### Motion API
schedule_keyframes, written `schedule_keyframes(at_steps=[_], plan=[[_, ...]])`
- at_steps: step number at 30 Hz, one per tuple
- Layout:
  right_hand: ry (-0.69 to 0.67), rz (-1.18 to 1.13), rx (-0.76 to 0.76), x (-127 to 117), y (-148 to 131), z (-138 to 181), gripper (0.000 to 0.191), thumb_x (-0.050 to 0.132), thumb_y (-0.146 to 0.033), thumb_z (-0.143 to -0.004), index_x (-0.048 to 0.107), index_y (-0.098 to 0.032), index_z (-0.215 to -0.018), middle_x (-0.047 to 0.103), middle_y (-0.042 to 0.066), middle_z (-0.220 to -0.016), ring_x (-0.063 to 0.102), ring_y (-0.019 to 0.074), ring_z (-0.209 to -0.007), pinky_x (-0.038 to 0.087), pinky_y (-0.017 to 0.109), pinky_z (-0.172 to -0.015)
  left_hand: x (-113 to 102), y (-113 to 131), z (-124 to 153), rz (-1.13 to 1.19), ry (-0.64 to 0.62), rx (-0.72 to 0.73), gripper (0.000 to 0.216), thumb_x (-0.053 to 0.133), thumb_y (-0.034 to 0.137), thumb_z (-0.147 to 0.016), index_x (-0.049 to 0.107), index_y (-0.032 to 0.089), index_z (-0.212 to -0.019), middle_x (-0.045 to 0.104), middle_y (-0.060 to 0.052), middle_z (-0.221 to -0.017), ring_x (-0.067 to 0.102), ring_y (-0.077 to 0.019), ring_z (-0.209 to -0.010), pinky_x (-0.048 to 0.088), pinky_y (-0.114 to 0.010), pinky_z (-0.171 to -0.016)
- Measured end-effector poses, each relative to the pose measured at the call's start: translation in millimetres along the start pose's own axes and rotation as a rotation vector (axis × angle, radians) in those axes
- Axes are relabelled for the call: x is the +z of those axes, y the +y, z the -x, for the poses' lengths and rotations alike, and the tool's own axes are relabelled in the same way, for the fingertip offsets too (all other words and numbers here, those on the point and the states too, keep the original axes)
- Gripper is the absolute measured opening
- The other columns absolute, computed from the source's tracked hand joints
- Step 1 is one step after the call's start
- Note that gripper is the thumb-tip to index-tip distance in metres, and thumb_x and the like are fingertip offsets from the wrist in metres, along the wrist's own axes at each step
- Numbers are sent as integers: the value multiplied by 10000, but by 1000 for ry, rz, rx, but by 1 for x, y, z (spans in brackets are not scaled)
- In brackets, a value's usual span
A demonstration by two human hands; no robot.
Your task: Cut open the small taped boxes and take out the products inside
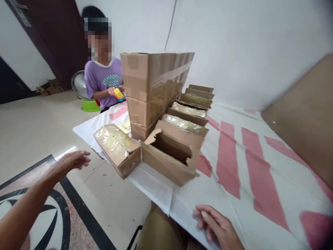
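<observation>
Left hand: the person's bare left hand point(79, 159) is empty, fingers stretched out, in the air off the table's near edge.
Right hand: the bare right hand point(215, 224) grasps nothing that shows, its fingers loosely bent above the near edge (whether it brushes the cloth, I cannot tell).
Taped carton: a long brown cardboard box with glossy clear tape on its top point(117, 144) lies at the table's edge, near the left hand and apart from it.
Open carton: a brown cardboard box with raised flaps and a dark inside point(166, 161) stands just right of it.
Row: more brown cartons with flaps up point(186, 125) run back behind that one.
Stack: a tall wall of brown taped cartons point(148, 90) rises left of the row.
Tablecloth: white cloth with pinkish-red bars point(192, 198) lies beneath all these.
Co-worker: a person in a purple T-shirt point(104, 78), beyond the stack's left side, holds an orange, yellow and blue object point(118, 93).
</observation>
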State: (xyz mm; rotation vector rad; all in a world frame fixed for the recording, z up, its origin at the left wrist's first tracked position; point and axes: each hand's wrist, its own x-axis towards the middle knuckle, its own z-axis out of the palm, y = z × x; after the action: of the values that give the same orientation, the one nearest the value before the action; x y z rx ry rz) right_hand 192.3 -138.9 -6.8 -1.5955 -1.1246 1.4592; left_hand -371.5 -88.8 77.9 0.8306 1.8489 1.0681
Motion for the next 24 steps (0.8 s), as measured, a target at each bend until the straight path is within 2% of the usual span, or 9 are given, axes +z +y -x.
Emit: schedule_keyframes(at_steps=[2,4,7,9,14,16,18,20,24], plan=[[-32,11,-55,2,-2,7,528,738,-687,-770,763,-186,-936,765,94,-809,539,116,-504,438,275,-501,0,-13,47,-189,-105,20,424,804,606,-656,793,248,-883,783,-108,-787,720,-275,-699,588,-319,-564],[-59,24,-117,-1,-4,16,477,716,-641,-803,754,-184,-937,770,99,-851,602,145,-571,455,275,-517,15,-19,89,-330,-276,27,430,735,707,-678,802,308,-824,780,-75,-770,721,-300,-709,613,-375,-605],[-54,112,-231,-19,-7,39,383,651,-552,-867,751,-192,-955,773,88,-889,672,177,-673,497,284,-582,60,-19,136,-468,-556,76,528,661,764,-727,819,302,-930,785,-66,-792,744,-302,-752,631,-378,-654],[-18,202,-290,-38,-10,59,335,592,-491,-908,751,-200,-962,776,74,-896,695,183,-713,532,299,-659,97,-16,153,-554,-600,214,554,644,759,-745,819,286,-975,799,-69,-850,761,-297,-816,642,-357,-705],[243,479,-333,-116,2,113,322,519,-443,-946,750,-220,-976,792,71,-932,736,225,-854,571,320,-740,181,9,160,-666,-308,836,452,595,609,-865,750,283,-1138,736,-104,-1283,721,-335,-1116,647,-347,-663],[412,638,-351,-154,20,135,332,502,-436,-949,748,-220,-1001,800,91,-1006,746,248,-914,586,348,-779,207,27,156,-658,-130,1127,395,590,489,-907,687,285,-1231,659,-103,-1408,616,-363,-1314,636,-474,-895],[578,840,-379,-193,45,153,345,484,-413,-941,743,-211,-1048,796,118,-1079,748,283,-976,590,403,-846,229,47,151,-647,22,1350,421,605,358,-907,616,287,-1322,584,-84,-1501,495,-378,-1447,475,-613,-1139],[675,1070,-408,-226,73,165,375,466,-372,-919,733,-195,-1113,788,144,-1121,741,330,-1015,582,465,-869,247,63,142,-664,89,1463,504,598,244,-890,553,272,-1391,557,-75,-1528,423,-378,-1503,377,-652,-1209],[713,1337,-452,-269,120,160,416,444,-350,-893,717,-165,-1147,785,183,-1093,739,391,-941,574,508,-717,269,80,118,-755,90,1517,414,542,173,-859,611,201,-1267,723,-106,-1214,588,-350,-1334,452,-602,-1145]])
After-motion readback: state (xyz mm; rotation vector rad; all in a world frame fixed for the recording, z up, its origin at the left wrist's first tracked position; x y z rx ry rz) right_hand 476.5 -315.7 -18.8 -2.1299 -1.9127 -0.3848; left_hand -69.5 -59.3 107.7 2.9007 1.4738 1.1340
